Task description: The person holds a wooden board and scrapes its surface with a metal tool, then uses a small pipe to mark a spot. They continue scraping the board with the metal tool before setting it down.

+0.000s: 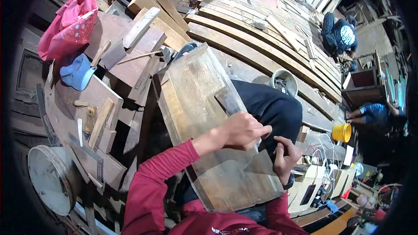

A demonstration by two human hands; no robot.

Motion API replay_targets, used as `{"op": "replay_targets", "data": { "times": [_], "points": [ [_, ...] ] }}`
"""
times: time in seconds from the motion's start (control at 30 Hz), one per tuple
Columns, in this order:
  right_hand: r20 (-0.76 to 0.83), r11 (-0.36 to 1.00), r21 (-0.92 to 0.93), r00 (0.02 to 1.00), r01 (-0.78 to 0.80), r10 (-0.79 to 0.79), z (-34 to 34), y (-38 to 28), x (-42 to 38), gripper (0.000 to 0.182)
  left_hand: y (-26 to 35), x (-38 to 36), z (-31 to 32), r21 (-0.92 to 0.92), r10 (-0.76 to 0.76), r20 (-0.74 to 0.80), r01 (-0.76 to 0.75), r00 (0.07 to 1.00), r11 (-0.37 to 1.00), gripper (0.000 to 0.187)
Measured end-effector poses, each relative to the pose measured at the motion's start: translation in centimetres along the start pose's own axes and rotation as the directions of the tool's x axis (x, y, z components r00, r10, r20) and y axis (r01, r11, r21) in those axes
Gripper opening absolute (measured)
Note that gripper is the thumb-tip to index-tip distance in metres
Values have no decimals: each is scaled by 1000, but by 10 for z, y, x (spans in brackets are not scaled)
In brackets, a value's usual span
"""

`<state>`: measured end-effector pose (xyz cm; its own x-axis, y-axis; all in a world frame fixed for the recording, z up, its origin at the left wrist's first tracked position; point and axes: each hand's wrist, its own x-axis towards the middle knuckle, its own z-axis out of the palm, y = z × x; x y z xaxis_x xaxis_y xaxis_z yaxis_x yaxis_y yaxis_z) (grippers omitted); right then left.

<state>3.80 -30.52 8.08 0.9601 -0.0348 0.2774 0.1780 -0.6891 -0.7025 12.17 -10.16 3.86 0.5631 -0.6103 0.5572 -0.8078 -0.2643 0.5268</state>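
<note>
A worn wooden panel (196, 104) lies tilted across my lap, over my black trousers (272, 106). My left hand (244, 130), in a red sleeve, is closed on a flat dark strip (227, 100) that lies pressed on the panel's face. The strip's far end points up the board. My right hand (285, 154) curls around the panel's right edge near my knee. What the strip is made of cannot be made out.
Wooden offcuts and a wooden-handled tool (89, 122) lie on boards to the left, with a pink cloth (69, 26) and blue cap (77, 73). A round pan (48, 178) sits lower left. Curved planks, a white bucket (284, 80), a yellow bucket (342, 132) and two crouching people (342, 35) are on the right.
</note>
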Motion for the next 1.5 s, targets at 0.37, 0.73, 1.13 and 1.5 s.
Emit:
{"op": "replay_targets", "data": {
  "times": [0.37,0.73,1.13,1.5],
  "points": [
    [9,999,24,1000,-30,29,-2,1,-1,17,-1,-2,11,41,14,-5,-14,1000,999,36],
    [5,1000,-1,1000,5,-5,-2,-1,-1,18,7,-10,-1,12,73,-64,-73,995,997,31],
    [9,1000,-3,1000,1,-1,-1,5,-1,17,-30,-5,-9,9,37,-71,-36,997,999,35],
    [-4,998,44,999,-35,36,2,13,-5,20,-48,-8,-11,23,1,2,-1,1000,1000,29]
  ]
}}
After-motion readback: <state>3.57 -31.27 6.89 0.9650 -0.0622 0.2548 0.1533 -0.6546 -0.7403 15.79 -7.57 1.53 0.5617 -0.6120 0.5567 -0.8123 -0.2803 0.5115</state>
